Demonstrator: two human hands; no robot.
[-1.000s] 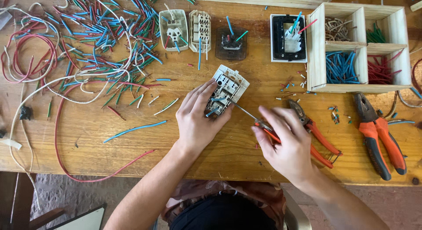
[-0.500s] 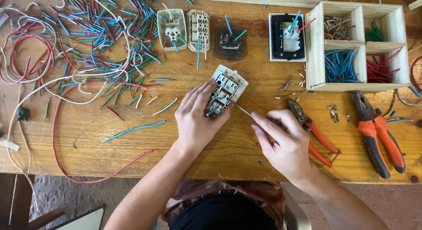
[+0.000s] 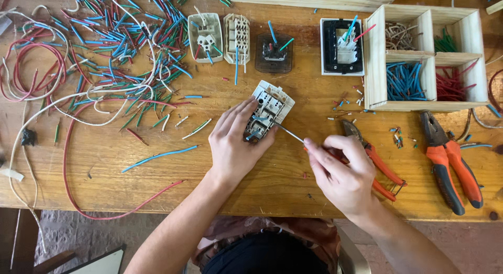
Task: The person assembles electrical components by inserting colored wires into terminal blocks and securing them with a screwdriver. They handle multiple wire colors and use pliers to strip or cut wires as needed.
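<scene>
Here, I count wire heap (image 3: pixel 105 48) far left, too tangled to tally. Four socket parts (image 3: pixel 238 38) in back row. Left hand (image 3: pixel 236 143) clamps white socket module (image 3: pixel 268 110) mid-bench, fingers curled round it. Right hand (image 3: pixel 340 172) pinches screwdriver (image 3: pixel 287 131), tip in module; handle mostly hidden. Two pliers (image 3: pixel 450 159) right. Four-cell wooden box (image 3: pixel 376 59); top edge cropped.
</scene>
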